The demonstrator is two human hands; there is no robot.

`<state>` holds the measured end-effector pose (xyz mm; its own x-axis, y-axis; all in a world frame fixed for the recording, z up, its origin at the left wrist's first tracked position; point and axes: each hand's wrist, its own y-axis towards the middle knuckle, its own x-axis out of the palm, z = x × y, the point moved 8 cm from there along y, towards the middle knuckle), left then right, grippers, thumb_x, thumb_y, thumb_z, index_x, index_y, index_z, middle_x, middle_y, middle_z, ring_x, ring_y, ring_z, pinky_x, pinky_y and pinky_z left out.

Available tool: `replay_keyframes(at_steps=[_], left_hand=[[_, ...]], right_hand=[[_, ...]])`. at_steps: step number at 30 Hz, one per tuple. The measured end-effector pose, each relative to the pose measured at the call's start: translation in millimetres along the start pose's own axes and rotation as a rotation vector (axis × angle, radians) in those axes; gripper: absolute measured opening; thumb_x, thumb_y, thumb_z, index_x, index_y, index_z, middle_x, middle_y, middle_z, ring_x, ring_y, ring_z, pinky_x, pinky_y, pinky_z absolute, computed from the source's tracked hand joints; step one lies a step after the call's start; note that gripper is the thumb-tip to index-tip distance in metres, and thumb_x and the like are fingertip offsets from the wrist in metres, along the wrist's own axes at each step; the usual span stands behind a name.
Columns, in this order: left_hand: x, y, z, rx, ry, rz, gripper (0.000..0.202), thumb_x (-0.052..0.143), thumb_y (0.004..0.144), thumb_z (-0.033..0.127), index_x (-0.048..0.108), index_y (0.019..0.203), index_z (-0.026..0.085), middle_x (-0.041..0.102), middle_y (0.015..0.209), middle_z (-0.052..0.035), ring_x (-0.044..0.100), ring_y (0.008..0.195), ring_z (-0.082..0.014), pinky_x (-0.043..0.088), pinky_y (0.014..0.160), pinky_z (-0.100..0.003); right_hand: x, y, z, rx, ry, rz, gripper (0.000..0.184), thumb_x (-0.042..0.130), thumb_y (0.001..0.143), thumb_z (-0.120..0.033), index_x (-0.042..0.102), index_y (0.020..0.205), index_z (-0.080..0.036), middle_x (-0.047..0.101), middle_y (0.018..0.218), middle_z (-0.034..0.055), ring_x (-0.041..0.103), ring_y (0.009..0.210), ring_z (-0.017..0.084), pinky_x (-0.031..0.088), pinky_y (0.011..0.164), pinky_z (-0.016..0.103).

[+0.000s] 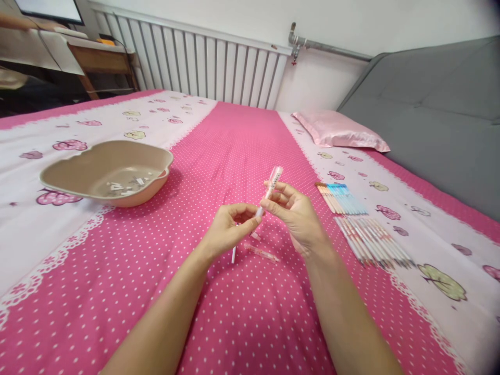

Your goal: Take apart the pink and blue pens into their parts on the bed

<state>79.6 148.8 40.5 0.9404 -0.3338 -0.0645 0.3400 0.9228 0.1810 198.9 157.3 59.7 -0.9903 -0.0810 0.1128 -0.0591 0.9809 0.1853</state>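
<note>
My right hand (294,211) holds a clear pink pen barrel (272,183) tilted upward, fingers pinched round its lower part. My left hand (229,226) meets the barrel's lower end with pinched fingertips and holds a thin white refill (233,255) that sticks out below the palm. A clear pink pen part (262,252) lies on the pink dotted bedsheet (219,156) just under both hands.
A beige bowl (107,172) with small bits inside sits at the left. A row of several pens (363,226) lies to the right of my hands. A pink pillow (338,130), a grey headboard (437,114) and a white radiator (195,62) stand beyond.
</note>
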Motion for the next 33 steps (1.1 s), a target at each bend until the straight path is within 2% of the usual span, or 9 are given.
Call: replay_keyframes(at_steps=[6, 9, 16, 21, 28, 31, 33], left_hand=[[-9.6, 0.7, 0.4, 0.022, -0.016, 0.066, 0.023, 0.060, 0.077, 0.031, 0.065, 0.090, 0.013, 0.062, 0.077, -0.0033, 0.055, 0.067, -0.0117, 0.043, 0.062, -0.024], [-10.2, 1.1, 0.3, 0.017, -0.023, 0.055, 0.023, 0.056, 0.079, 0.030, 0.066, 0.092, 0.014, 0.061, 0.074, -0.0013, 0.054, 0.067, -0.0115, 0.043, 0.063, -0.024], [-3.6, 0.4, -0.7, -0.009, -0.022, -0.029, 0.019, 0.050, 0.079, 0.024, 0.065, 0.083, 0.014, 0.060, 0.071, -0.0008, 0.054, 0.067, -0.0120, 0.044, 0.065, -0.025], [-4.4, -0.4, -0.2, -0.024, 0.022, -0.018, 0.019, 0.050, 0.077, 0.023, 0.066, 0.081, 0.014, 0.061, 0.071, -0.0013, 0.054, 0.067, -0.0127, 0.042, 0.064, -0.025], [-2.8, -1.3, 3.1, -0.031, 0.018, -0.019, 0.017, 0.053, 0.076, 0.024, 0.065, 0.080, 0.014, 0.061, 0.072, -0.0012, 0.055, 0.068, -0.0130, 0.042, 0.067, -0.025], [-2.7, -1.2, 2.5, -0.030, 0.017, -0.020, 0.016, 0.054, 0.076, 0.025, 0.065, 0.080, 0.014, 0.061, 0.072, -0.0012, 0.054, 0.069, -0.0128, 0.042, 0.067, -0.025], [-3.3, -0.8, 2.5, -0.020, 0.014, -0.017, 0.016, 0.053, 0.077, 0.024, 0.065, 0.080, 0.014, 0.060, 0.071, -0.0011, 0.054, 0.068, -0.0127, 0.041, 0.067, -0.025]], right_hand=[[4.1, -0.8, -8.9, -0.052, 0.016, -0.051, 0.041, 0.062, 0.077, -0.027, 0.054, 0.117, -0.025, 0.064, 0.108, 0.0039, 0.055, 0.108, 0.016, 0.041, 0.096, 0.035], [5.7, -1.3, -10.4, -0.065, -0.022, -0.071, 0.043, 0.056, 0.080, -0.026, 0.050, 0.122, -0.026, 0.063, 0.114, 0.0038, 0.051, 0.115, 0.016, 0.036, 0.101, 0.039], [8.9, -1.9, -8.1, -0.034, 0.028, -0.090, 0.040, 0.059, 0.079, -0.024, 0.053, 0.119, -0.025, 0.067, 0.105, 0.0035, 0.056, 0.108, 0.017, 0.038, 0.099, 0.040], [7.1, -2.0, -7.8, -0.023, 0.025, -0.065, 0.032, 0.064, 0.074, -0.026, 0.060, 0.106, -0.023, 0.068, 0.095, 0.0027, 0.059, 0.099, 0.016, 0.043, 0.093, 0.036], [1.7, -1.6, -5.5, -0.032, -0.014, -0.011, 0.036, 0.071, 0.068, -0.030, 0.062, 0.103, -0.023, 0.062, 0.086, 0.0003, 0.058, 0.088, 0.014, 0.047, 0.084, 0.032], [2.0, -1.8, -5.8, -0.034, -0.024, -0.014, 0.035, 0.071, 0.068, -0.029, 0.062, 0.102, -0.024, 0.062, 0.088, 0.0008, 0.057, 0.091, 0.015, 0.046, 0.086, 0.033], [2.8, -2.2, -7.7, -0.035, -0.014, -0.019, 0.033, 0.070, 0.069, -0.029, 0.062, 0.101, -0.024, 0.063, 0.098, 0.0023, 0.056, 0.098, 0.016, 0.043, 0.091, 0.034]])
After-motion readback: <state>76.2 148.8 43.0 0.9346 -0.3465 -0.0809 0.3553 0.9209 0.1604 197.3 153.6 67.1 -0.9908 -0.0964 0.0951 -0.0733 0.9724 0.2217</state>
